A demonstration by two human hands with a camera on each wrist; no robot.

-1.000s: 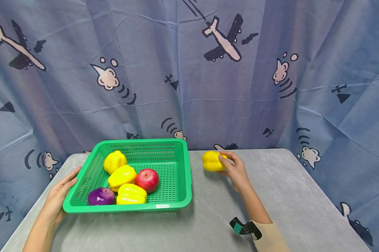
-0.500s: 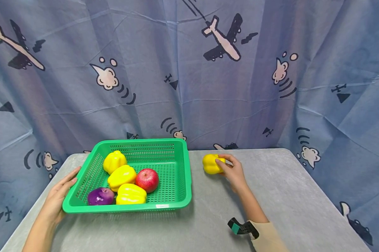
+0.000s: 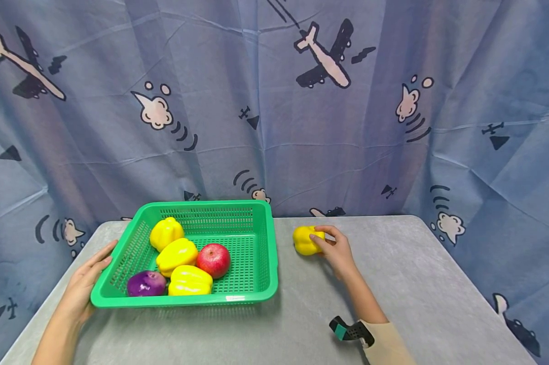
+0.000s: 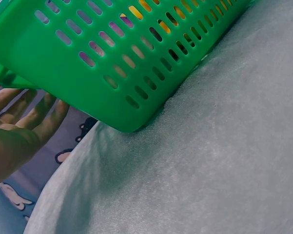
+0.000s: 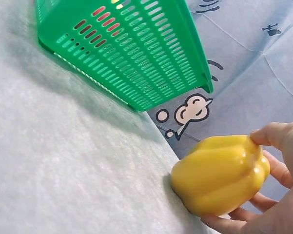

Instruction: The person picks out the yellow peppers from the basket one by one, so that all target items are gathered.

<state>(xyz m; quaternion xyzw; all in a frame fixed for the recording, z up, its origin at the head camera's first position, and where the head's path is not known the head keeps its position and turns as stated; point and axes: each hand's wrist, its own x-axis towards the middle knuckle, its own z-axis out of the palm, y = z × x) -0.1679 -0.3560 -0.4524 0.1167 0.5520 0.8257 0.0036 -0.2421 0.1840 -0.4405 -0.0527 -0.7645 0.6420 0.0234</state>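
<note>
My right hand pinches a yellow bell pepper by its right end, low over the table to the right of the basket. In the right wrist view, fingers and thumb spread round the stem end of this pepper. My left hand touches the left side of the green plastic basket, its fingers extended along the rim. In the left wrist view those fingers lie just under the rim. Inside the basket are three yellow bell peppers, a red apple-like fruit and a glossy purple vegetable.
The grey table extends right and in front of the basket. A blue curtain printed with planes hangs right behind the table's back edge. A black wrist strap sits by the right sleeve.
The right hand has lowered the bell pepper slightly toward the table, shifting a little left. The left hand and the basket stay where they were.
</note>
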